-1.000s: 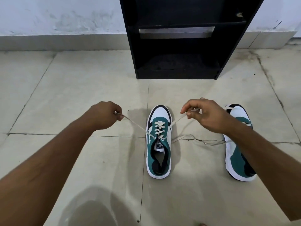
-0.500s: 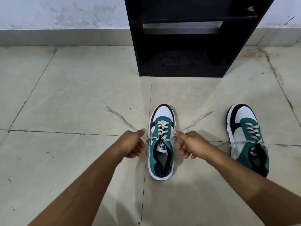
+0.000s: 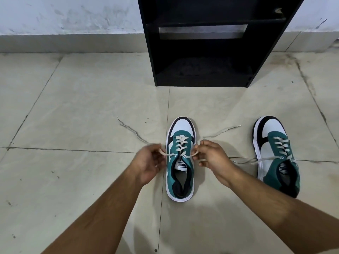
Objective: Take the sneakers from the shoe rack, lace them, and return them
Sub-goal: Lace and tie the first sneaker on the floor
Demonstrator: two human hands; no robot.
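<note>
A teal, white and black sneaker stands on the floor in the middle, toe pointing away from me. Its cream lace crosses up to the top eyelets. My left hand pinches the left lace end close beside the shoe; the loose tail trails off to the left over the tiles. My right hand pinches the right lace end on the other side, its tail running up to the right. The second sneaker sits to the right, laced, with loose ends lying on the floor.
A black shoe rack stands against the white wall straight ahead, with no shoes visible on its shelves. The floor is pale tile with dark grout lines and a few marks.
Both hands came down from a raised, spread pull to the sides of the middle sneaker, gripping the lace near the top eyelets. The lace tails now lie slack on the floor.
</note>
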